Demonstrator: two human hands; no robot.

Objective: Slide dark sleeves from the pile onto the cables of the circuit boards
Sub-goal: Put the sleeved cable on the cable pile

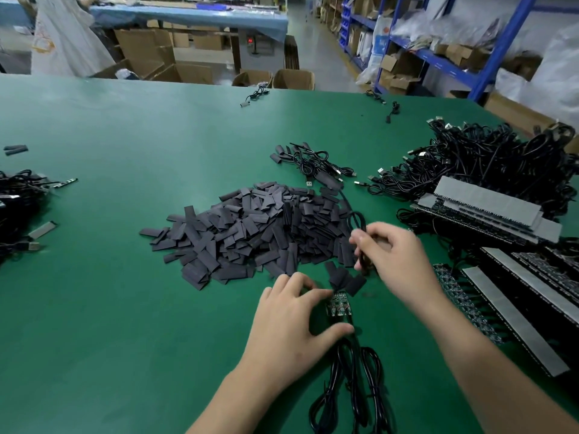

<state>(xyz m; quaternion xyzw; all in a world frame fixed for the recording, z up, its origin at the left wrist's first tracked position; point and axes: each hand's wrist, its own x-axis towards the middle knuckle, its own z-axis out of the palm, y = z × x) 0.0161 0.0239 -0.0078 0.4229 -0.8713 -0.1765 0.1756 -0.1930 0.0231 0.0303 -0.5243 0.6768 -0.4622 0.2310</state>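
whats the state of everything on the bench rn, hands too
left hand, pinching the circuit boards between thumb and forefinger
right hand, gripping a looped cable
circuit boards, bunched together, cables trailing toward the person
few sleeves, lying at the boards' far end
sleeve pile, loose heap, flattened pieces
cable heap, tangled, far right
board strips, stacked at right

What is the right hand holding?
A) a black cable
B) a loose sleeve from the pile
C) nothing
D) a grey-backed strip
A: the right hand pinches a looped black cable at the near edge of the pile, while the left hand holds the boards.
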